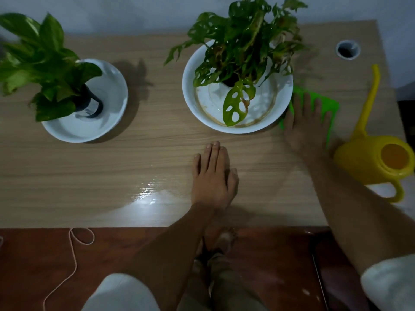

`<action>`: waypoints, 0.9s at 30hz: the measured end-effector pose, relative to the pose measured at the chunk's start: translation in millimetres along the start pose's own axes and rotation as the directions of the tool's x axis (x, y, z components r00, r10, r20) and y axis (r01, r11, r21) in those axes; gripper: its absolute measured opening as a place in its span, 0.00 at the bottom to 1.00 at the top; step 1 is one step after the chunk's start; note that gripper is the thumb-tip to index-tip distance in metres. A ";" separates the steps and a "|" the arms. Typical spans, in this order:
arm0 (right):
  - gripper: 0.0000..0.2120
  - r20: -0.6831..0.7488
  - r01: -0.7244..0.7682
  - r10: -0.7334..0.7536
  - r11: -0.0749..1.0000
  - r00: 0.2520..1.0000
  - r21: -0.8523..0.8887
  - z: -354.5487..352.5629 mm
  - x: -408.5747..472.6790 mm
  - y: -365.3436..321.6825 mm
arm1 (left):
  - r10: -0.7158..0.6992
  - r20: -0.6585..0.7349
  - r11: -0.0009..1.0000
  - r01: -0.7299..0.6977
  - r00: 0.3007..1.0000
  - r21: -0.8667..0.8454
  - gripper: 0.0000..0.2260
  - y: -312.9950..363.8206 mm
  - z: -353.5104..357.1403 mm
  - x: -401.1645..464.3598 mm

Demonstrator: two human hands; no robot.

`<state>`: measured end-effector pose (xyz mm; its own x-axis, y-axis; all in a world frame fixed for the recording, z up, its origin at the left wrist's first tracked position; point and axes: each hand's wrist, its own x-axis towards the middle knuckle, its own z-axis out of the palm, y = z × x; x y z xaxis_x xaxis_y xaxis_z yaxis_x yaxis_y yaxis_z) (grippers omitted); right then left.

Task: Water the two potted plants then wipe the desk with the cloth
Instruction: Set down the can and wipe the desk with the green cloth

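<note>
Two potted plants stand at the back of the wooden desk (134, 167). The left plant (38, 63) grows from a dark pot in a white dish (112, 102). The middle plant (244, 46), with holed leaves, sits in a larger white dish (193, 97). A bright green cloth (325, 104) lies flat just right of that dish, and my right hand (307, 124) presses flat on it, fingers spread. My left hand (213, 173) rests palm down on the bare desk, holding nothing. A yellow watering can (377, 158) stands at the desk's right edge, spout pointing away.
A round cable hole (347, 50) sits in the desk's far right corner. A wall runs behind the desk. Below the front edge are red-brown floor tiles (45, 254), a thin pink cord (74, 261) and my legs.
</note>
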<state>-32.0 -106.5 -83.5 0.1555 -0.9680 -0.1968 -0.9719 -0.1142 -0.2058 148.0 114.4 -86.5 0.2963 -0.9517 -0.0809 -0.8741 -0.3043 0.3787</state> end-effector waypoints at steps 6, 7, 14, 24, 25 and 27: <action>0.30 0.014 -0.075 0.075 0.997 0.997 -0.013 30.5 -109.1 -34.3 | 0.060 -0.048 0.984 -0.067 0.997 -0.165 0.28 -23.8 -26.5 -10.9; 0.31 0.020 -0.083 0.084 0.996 0.996 -0.013 35.5 -122.1 -48.8 | 0.064 -0.071 0.987 -0.074 0.995 -0.144 0.27 -37.6 -31.3 -16.1; 0.32 0.073 0.096 -0.094 0.995 0.993 -0.018 71.7 -182.5 -185.7 | -0.127 -0.145 0.992 0.123 0.981 -0.040 0.26 -151.1 -65.9 -64.3; 0.28 0.154 0.789 -0.775 0.611 0.613 -0.070 108.3 -249.3 -242.1 | -0.322 -0.183 0.947 0.313 0.929 -0.074 0.25 -214.1 -81.2 -89.5; 0.28 0.170 0.830 -0.812 0.551 0.558 -0.088 106.5 -249.1 -225.3 | -0.313 -0.173 0.950 0.306 0.934 -0.071 0.26 -213.9 -80.5 -91.8; 0.28 0.206 0.863 -0.838 0.488 0.505 -0.131 100.5 -246.4 -189.3 | -0.294 -0.154 0.956 0.286 0.943 -0.069 0.26 -213.8 -80.0 -95.0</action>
<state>131.4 176.1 -92.4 0.9295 -0.3473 -0.1242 -0.3632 -0.9204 -0.1446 337.5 273.2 -86.0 0.5956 -0.8020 -0.0454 -0.7238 -0.5604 0.4026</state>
